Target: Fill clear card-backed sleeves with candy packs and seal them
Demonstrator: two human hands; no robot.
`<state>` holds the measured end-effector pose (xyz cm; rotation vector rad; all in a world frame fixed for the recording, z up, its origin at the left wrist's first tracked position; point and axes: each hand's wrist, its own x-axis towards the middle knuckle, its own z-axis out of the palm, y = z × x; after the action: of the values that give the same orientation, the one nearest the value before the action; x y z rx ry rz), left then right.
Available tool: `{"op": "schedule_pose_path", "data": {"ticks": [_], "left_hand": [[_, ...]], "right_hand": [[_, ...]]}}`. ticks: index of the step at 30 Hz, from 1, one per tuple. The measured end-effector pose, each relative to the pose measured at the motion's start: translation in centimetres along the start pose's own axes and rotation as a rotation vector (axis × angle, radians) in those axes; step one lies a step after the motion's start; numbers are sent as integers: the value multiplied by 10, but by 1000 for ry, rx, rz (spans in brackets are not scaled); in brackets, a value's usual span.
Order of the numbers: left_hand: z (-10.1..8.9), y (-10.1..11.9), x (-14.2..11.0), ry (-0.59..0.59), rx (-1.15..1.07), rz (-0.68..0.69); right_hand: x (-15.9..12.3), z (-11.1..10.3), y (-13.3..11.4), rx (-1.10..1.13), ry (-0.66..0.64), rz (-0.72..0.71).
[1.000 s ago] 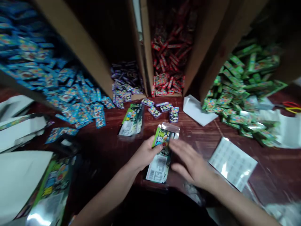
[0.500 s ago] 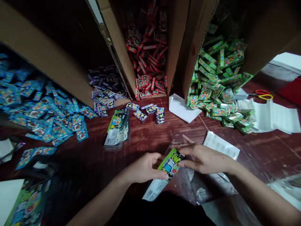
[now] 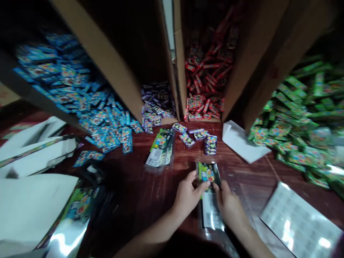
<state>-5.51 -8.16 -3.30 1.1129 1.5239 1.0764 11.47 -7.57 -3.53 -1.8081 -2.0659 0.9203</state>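
Left hand (image 3: 188,195) and right hand (image 3: 229,204) pinch the plastic-sleeved printed card (image 3: 211,211) between nearly closed fingers. Probably it is light, slippery, bendable: better hold the side edges, beside the fingertips.

The left hand (image 3: 186,195) is gripping the left edge of the packet (image 3: 210,210), thumb (image 3: 202,187) lying across its front; the right hand (image 3: 229,202) is pinching its right edge, and I'm seeing both forearms (image 3: 157,229) slanting in from its near end.
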Motion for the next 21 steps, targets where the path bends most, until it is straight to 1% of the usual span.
{"op": "schedule_pose_path", "data": {"ticks": [2,3,5,7,9,10,12,14,16,18,19,21], "left_hand": [[-27,3,14,153,206,112],[-44,6,25,252,312,151],[-86,14,52,470,544,181],[-130,22,81,708,776,142],[-168,28,106,857,840,88],[-184,30,116,921,850,57],[-208,30,129,1045,862,-27],[-224,24,136,1147,882,-124],[-235,15,139,1199,898,-196],[-244,5,141,1220,911,-222],[-247,2,141,1229,920,-225],[-255,-3,141,1238,940,-213]], "right_hand": [[9,-12,4,-141,-45,-25],[16,-20,5,-228,-34,-40],[38,-41,4,-341,39,-111],[72,-61,-2,-325,142,-246],[112,-77,-13,-257,222,-415],[133,-83,-22,-241,247,-479],[171,-88,-45,-237,271,-557],[201,-80,-79,-237,239,-626],[218,-58,-121,-258,148,-718],[226,-23,-166,-293,66,-785],[228,-3,-188,-296,53,-799],[231,36,-225,-285,56,-779]]}}
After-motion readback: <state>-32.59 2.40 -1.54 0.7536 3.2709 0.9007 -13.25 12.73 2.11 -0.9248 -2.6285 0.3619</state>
